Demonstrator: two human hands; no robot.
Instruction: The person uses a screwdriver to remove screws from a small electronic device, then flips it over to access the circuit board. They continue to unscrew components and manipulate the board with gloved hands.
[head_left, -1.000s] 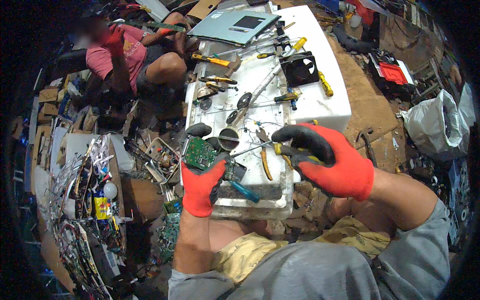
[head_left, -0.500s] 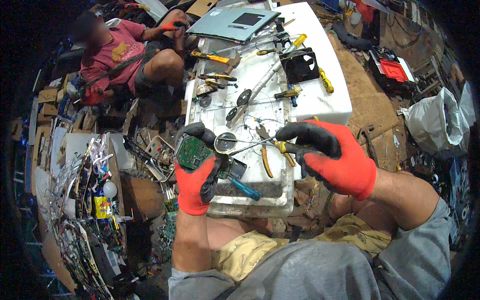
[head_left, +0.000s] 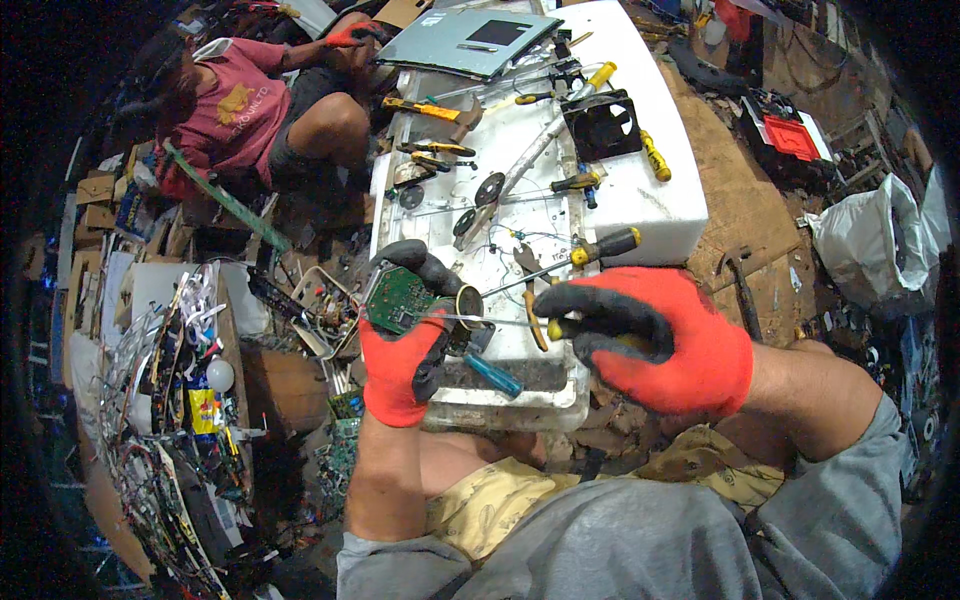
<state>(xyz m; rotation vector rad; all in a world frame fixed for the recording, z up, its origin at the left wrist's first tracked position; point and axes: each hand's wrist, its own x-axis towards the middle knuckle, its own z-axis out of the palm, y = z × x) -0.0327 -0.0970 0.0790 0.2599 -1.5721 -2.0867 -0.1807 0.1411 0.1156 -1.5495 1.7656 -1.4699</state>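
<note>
My left hand, in a red and black glove, is closed around a green circuit board. A round metal-rimmed part sits at the board's right side, by my left fingers. My right hand, gloved alike, grips a screwdriver by its yellow handle, mostly hidden in the palm. Its thin shaft points left to the board, just below the round part. Beyond my right fingers is a second screwdriver, black and yellow, its shaft slanting toward the round part; I cannot tell whether it touches.
A white bench carries pliers, a teal-handled screwdriver, a hammer, a black fan frame and a flat grey panel. Cables heap at left. A co-worker sits far left beside a green strip.
My right hand has shifted slightly down, and one screwdriver now shows apart from it, beyond the fingers. The round part has tilted. A green strip has appeared by the co-worker.
</note>
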